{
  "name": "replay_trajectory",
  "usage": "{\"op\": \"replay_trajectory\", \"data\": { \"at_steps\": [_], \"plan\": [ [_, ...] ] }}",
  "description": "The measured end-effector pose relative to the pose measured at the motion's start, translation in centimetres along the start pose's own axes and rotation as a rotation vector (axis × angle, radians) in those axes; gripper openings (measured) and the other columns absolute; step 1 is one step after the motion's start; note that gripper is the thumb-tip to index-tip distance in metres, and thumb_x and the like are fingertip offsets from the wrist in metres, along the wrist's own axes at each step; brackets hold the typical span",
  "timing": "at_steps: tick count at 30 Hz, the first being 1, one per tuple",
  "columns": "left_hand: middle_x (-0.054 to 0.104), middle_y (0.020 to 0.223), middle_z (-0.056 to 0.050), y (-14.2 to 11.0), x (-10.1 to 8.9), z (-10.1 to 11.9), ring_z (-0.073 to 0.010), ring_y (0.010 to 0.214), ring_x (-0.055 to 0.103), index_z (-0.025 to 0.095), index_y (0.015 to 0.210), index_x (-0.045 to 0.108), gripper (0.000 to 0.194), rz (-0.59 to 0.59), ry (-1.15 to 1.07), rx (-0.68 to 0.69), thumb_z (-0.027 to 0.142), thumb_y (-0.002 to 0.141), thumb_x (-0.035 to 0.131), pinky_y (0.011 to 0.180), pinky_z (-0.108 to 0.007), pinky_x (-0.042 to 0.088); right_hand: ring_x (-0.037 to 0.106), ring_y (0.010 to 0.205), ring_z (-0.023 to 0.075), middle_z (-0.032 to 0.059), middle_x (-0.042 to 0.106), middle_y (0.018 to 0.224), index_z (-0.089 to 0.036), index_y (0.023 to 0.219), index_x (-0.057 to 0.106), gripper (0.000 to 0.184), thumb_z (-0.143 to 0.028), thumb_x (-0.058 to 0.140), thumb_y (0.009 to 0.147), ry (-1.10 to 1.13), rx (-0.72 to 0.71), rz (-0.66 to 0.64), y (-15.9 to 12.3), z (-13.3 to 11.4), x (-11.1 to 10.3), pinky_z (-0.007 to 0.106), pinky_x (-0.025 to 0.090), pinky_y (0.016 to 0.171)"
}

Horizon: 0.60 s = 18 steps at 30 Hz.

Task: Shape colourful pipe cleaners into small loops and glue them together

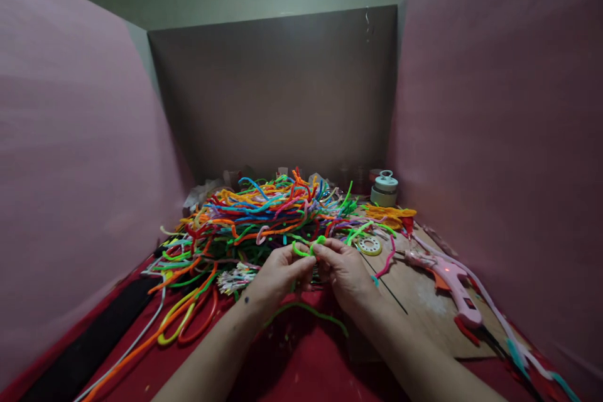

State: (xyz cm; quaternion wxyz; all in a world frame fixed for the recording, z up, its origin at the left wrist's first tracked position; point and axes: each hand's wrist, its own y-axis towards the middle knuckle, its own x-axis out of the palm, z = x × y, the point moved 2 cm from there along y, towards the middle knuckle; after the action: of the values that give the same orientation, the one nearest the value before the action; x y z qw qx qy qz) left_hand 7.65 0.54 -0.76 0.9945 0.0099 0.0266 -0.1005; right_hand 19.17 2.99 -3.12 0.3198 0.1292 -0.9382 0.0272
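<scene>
Between my two hands is a bright green pipe cleaner, bent into a small curve. My left hand pinches its left part between thumb and fingers. My right hand pinches the right part, fingertips close to those of the left. The lower fingers of both hands are partly hidden. Below the hands, a long green strand arcs over the red cloth; whether it joins the held piece I cannot tell. Just behind rises a big tangled heap of coloured pipe cleaners.
A pink hot glue gun lies on a wooden board at the right, its light glowing. Near it are a round holed disc, a thin dark rod and a pale lidded container. Scissors with looped handles lie left. Pink panels flank both sides.
</scene>
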Motion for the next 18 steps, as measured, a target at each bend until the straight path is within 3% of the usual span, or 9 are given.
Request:
{"op": "replay_trajectory", "data": {
  "at_steps": [4,13,18],
  "plan": [
    [0.047,0.044,0.005,0.0,0.1,-0.4,-0.0057,0.036,0.039,0.014,0.069,0.055,0.024,0.023,0.013,0.006,0.037,0.075,0.059,0.038,-0.018,0.03,0.032,0.038,0.0042,-0.0077,0.044,0.043,-0.016,0.071,0.062,0.023,-0.033,0.072,0.061,-0.053,-0.053,0.014,-0.1,-0.3,-0.1,0.019,0.023,0.038],
    [0.03,0.04,0.01,-0.2,-0.7,-0.7,-0.0027,0.03,0.023,0.015,0.064,0.051,0.015,-0.238,-0.374,-0.18,0.023,0.071,0.062,0.031,-0.018,0.034,0.042,0.039,0.0062,-0.0031,0.053,0.045,-0.013,0.063,0.066,0.018,-0.03,0.072,0.062,-0.186,-0.09,-0.064,0.1,-1.5,-0.5,0.02,0.032,0.041],
    [0.033,0.041,0.009,0.0,-0.7,-1.0,-0.003,0.031,0.026,0.014,0.067,0.054,0.015,-0.206,-0.364,-0.141,0.025,0.07,0.063,0.033,-0.019,0.036,0.047,0.041,0.0078,-0.0022,0.056,0.047,-0.013,0.071,0.067,0.024,-0.033,0.073,0.06,-0.151,-0.026,-0.057,0.0,-1.6,-0.4,0.021,0.038,0.043]
  ]
}}
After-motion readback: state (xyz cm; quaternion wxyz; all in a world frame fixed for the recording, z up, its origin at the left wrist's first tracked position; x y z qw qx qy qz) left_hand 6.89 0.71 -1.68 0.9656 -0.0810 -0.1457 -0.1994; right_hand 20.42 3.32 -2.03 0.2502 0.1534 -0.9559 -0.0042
